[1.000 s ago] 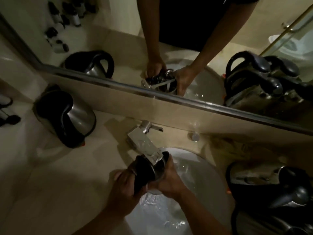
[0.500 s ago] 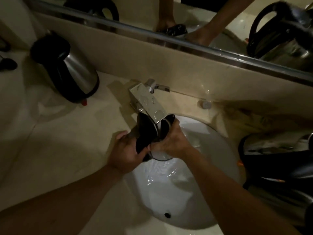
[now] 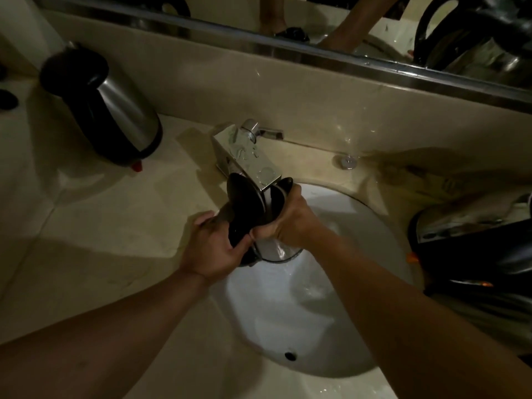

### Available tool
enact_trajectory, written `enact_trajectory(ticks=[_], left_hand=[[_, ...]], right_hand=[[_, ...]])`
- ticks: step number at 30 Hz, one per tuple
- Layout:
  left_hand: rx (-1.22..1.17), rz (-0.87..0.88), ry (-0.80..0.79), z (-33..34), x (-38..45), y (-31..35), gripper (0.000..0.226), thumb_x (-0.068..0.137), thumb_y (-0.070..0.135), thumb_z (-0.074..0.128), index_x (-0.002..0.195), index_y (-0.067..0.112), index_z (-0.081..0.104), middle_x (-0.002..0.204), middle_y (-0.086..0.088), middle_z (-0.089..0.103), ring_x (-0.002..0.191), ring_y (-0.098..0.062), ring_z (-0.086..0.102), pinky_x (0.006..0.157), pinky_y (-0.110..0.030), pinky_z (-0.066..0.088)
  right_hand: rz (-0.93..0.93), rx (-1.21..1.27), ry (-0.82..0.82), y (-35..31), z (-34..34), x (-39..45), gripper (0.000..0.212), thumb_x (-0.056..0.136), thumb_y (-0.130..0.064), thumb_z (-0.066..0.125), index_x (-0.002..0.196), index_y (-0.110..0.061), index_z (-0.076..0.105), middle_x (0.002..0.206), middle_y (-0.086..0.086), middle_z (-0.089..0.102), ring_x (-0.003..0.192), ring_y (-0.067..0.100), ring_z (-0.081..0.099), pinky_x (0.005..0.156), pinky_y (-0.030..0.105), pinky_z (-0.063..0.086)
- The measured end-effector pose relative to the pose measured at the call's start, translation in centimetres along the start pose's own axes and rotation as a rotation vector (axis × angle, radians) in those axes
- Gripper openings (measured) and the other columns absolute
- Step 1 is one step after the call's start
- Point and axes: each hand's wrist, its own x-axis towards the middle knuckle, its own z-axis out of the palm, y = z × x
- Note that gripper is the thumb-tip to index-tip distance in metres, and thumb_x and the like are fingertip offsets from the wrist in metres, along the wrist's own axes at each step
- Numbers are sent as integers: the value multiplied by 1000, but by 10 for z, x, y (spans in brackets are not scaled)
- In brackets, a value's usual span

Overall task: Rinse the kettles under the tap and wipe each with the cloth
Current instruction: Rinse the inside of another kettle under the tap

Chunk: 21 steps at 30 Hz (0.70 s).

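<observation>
Both hands hold one kettle (image 3: 260, 223) over the sink (image 3: 359, 283), right under the tap (image 3: 247, 156) spout. The lid (image 3: 244, 197) is flipped open and stands up to the left of the spout. A white stream runs from the spout into the kettle mouth. Left hand (image 3: 216, 249) is clamped round the black handle on the kettle's left side, fingers curled. Right hand (image 3: 290, 223) grips the kettle body from the right, fingers wrapped round the steel wall, thumb side toward the rim. The kettle is tilted, top toward the tap, base toward the camera. The sink is white, overflow hole at its near wall, water glinting inside.

A second kettle (image 3: 115, 110) stands on the counter (image 3: 86, 226) at back left, well apart from the sink, steel body, black lid and base, small red bit at its foot. Another kettle (image 3: 475, 243) lies at the right edge beside the sink, dark and partly cut off, orange bit at its left side. A small round chrome knob (image 3: 348, 162) sits on the counter behind the sink, right of the tap. The mirror (image 3: 374, 30) along the back wall reflects arms and kettles. No cloth can be made out.
</observation>
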Motion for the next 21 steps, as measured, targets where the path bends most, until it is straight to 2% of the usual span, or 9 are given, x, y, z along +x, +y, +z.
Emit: enact_trajectory(ticks=[3, 6, 11, 15, 21], left_hand=[[0, 8, 18, 1, -1, -1, 62, 88, 63, 49, 105, 8, 72, 89, -11, 75, 93, -29, 70, 106, -35, 36], [7, 14, 60, 1, 3, -1, 58, 88, 61, 51, 91, 7, 72, 79, -11, 73, 84, -30, 71, 104, -36, 39], [47, 3, 40, 7, 4, -10, 78, 92, 74, 36, 75, 5, 67, 67, -12, 67, 74, -32, 69, 107, -35, 38], [53, 34, 61, 7, 2, -8, 72, 93, 70, 41, 74, 5, 67, 66, -11, 67, 71, -30, 69, 105, -39, 41], [45, 58, 92, 3, 3, -1, 54, 88, 60, 56, 72, 9, 64, 64, -9, 66, 68, -28, 67, 99, -38, 44]], right_hand=[[-3, 8, -10, 0, -1, -1, 132, 26, -54, 94, 139, -24, 31, 131, -2, 54, 126, 22, 57, 105, 47, 55], [23, 27, -18, -5, -3, 1, 137, 22, -52, 91, 141, -21, 30, 132, -2, 52, 128, 22, 56, 107, 40, 51], [-21, 33, -23, -7, -4, -1, 148, 19, -56, 90, 147, -15, 29, 139, 1, 53, 131, 21, 55, 110, 40, 51], [-21, 27, -19, -4, -4, -4, 138, 30, -50, 97, 146, -16, 30, 137, 0, 53, 130, 20, 55, 105, 35, 51], [-55, 46, -2, -3, -5, -4, 141, 27, -51, 95, 147, -16, 29, 136, 0, 56, 126, 19, 58, 102, 33, 52]])
